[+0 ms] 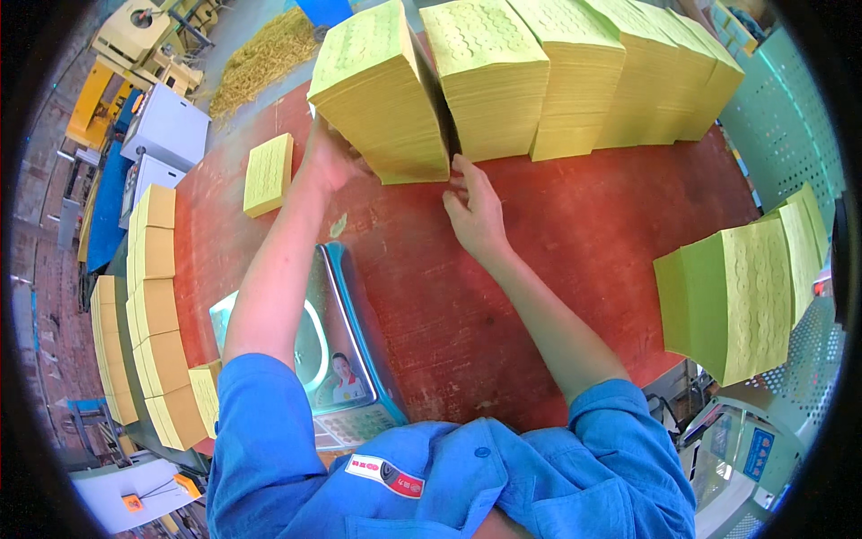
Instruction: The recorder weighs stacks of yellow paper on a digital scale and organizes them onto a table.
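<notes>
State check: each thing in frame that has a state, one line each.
left hand: pressed on the left side of the tilted stack
right hand: fingertips at the tilted stack's lower right edge
tilted stack: yellow sheets, leaning left, apart from the row
row of stacks: upright, packed together
small stack: lying alone on the red table
scale: pan bare

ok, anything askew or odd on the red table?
Yes: the leftmost tall yellow paper stack leans away from the row of stacks, opening a gap. Left hand braces it; right hand is at its base.
</notes>
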A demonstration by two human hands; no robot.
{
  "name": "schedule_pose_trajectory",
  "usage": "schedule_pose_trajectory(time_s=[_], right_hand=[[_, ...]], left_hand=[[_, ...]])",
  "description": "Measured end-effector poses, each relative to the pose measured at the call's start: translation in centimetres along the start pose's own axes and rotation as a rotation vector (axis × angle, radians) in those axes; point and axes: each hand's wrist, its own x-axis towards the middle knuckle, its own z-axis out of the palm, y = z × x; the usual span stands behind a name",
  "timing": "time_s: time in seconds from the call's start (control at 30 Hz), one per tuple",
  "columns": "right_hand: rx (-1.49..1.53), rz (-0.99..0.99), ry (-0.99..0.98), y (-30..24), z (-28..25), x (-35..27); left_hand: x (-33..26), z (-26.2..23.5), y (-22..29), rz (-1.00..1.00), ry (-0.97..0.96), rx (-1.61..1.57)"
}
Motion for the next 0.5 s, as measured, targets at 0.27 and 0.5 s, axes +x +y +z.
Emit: schedule_pose_trajectory(time_s=[0.27, 0.5], right_hand=[[-0.112, -0.149, -0.017, 1.9, -0.5, -3.7], [-0.197, -0.259, 0.031, 1.9, 0.3, -4.5]], left_hand=[[-0.5, 3.5, -2.9, -0.069, 0.048, -0.242], [-0.4, 5.5, -3.9, -0.032, 0.055, -0.334]])
